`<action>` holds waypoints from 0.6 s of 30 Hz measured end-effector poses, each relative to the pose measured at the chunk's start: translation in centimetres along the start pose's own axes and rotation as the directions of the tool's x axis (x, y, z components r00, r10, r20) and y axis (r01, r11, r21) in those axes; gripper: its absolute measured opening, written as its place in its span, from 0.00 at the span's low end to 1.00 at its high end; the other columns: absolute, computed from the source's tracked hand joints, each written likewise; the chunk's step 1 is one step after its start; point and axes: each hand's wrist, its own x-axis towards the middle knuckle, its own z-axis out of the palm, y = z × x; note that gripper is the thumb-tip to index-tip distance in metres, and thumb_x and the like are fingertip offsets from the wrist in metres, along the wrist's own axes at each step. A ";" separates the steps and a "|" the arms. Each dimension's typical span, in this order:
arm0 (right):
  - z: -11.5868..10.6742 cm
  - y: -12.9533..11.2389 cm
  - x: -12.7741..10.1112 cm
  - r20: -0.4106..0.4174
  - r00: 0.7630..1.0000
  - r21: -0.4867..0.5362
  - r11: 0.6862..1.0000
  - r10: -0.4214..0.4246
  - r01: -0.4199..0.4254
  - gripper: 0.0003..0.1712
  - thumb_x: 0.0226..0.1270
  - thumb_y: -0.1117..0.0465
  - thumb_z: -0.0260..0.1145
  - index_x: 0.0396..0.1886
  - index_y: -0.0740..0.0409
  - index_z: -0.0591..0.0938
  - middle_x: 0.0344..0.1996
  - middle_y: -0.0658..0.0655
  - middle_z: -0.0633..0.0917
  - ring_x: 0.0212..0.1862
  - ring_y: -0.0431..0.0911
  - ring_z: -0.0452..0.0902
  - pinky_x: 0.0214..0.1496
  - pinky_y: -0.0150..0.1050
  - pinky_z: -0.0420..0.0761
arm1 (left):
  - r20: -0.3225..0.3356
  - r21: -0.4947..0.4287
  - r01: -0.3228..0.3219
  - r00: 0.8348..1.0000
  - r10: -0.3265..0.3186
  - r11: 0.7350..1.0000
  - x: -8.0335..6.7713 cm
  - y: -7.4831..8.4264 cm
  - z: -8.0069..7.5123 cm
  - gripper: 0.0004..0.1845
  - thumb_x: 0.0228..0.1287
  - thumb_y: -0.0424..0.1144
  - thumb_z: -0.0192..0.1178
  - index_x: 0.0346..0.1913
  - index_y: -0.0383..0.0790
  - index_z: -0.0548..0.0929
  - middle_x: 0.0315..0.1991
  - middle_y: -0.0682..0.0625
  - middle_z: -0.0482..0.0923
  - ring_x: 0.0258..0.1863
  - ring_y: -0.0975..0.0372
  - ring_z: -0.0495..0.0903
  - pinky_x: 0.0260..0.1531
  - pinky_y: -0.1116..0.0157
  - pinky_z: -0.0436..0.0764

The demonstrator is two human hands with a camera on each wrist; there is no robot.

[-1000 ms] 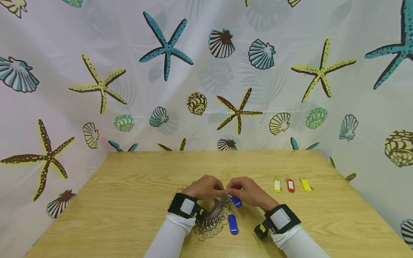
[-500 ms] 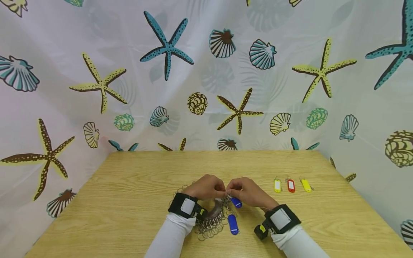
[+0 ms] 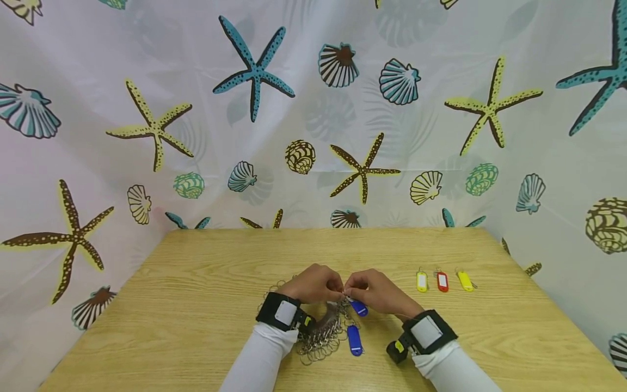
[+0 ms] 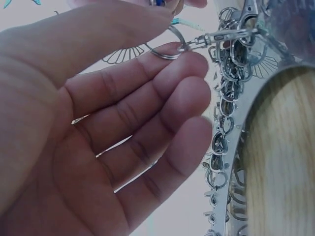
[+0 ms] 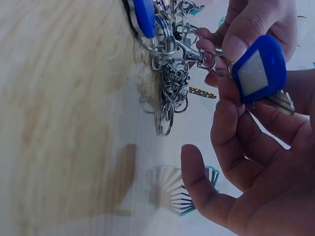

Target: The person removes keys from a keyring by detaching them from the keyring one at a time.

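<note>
My left hand (image 3: pixel 315 284) pinches a metal split ring (image 4: pixel 170 46) between thumb and index finger; its other fingers lie loosely curved below. The ring joins a swivel clasp (image 4: pixel 216 37) leading to a heap of key rings and clasps (image 3: pixel 320 337) on the table. My right hand (image 3: pixel 374 291) holds a blue key tag (image 5: pixel 261 69) with a white label, a key (image 5: pixel 280 102) hanging beside it. In the right wrist view the tag's small ring is right at the split ring, with both hands' fingertips close together. A second blue key tag (image 3: pixel 355 340) lies on the table beside the heap.
Toward the right, a yellow key tag (image 3: pixel 422 281), a red key tag (image 3: pixel 443 281) and another yellow tag (image 3: pixel 465 281) lie in a row on the wooden table (image 3: pixel 206 272). Behind stands a white curtain (image 3: pixel 303 207) printed with starfish and shells.
Both hands stay almost in the same place, still pinching the ring and the blue key tag. The view itself has shifted very slightly.
</note>
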 end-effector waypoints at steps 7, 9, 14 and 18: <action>0.0 0.2 -0.1 0.006 1.000 0.022 1.000 -0.005 0.005 0.08 0.71 0.64 0.59 0.35 0.54 0.84 0.28 0.51 0.83 0.27 0.40 0.73 0.29 0.33 0.72 | 0.008 -0.010 0.006 1.000 -0.006 1.000 0.0 0.1 0.0 0.03 0.61 0.38 0.67 0.36 0.44 0.85 0.29 0.57 0.82 0.27 0.71 0.78 0.30 0.72 0.76; 0.0 0.2 -0.1 0.006 1.000 0.026 1.000 -0.005 0.004 0.08 0.71 0.64 0.59 0.35 0.54 0.84 0.28 0.52 0.83 0.27 0.41 0.73 0.29 0.33 0.72 | 0.011 -0.015 0.005 1.000 -0.005 1.000 0.0 0.2 0.0 0.03 0.61 0.37 0.67 0.36 0.44 0.85 0.29 0.57 0.81 0.27 0.71 0.78 0.30 0.72 0.76; 0.0 0.2 0.0 0.003 1.000 0.027 1.000 -0.002 0.002 0.07 0.71 0.64 0.60 0.35 0.55 0.84 0.28 0.53 0.83 0.27 0.40 0.72 0.29 0.33 0.71 | 0.014 -0.020 0.002 1.000 -0.002 1.000 0.1 0.2 0.0 0.02 0.61 0.36 0.67 0.36 0.44 0.84 0.28 0.58 0.80 0.26 0.70 0.77 0.29 0.72 0.76; -0.1 0.4 0.1 -0.009 1.000 0.016 1.000 0.003 -0.003 0.07 0.71 0.64 0.60 0.35 0.54 0.84 0.28 0.50 0.82 0.27 0.41 0.73 0.30 0.34 0.72 | 0.007 -0.029 0.004 1.000 -0.004 1.000 0.0 0.2 0.0 0.03 0.63 0.38 0.65 0.38 0.44 0.85 0.29 0.57 0.81 0.28 0.69 0.77 0.30 0.71 0.76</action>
